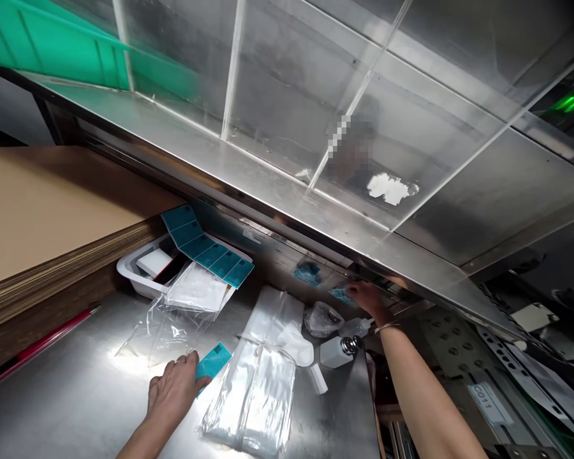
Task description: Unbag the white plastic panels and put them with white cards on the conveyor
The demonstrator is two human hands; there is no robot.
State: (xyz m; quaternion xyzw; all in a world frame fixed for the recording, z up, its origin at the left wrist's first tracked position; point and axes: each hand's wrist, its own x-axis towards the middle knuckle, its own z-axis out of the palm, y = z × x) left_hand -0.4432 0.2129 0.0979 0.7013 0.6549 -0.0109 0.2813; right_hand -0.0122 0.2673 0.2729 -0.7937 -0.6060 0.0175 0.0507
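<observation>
At lower centre-left, the left hand has its fingers clamped on a teal label card. At centre-right, the right hand reaches beneath a steel ledge, fingertips beside a small teal label; its grip cannot be told.

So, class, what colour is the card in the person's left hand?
The card in the left hand is teal; the head view shows it best.

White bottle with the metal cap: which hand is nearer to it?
Right. The right hand is above and beyond the white bottle, apart from it; the left hand is farther off, to its left.
</observation>
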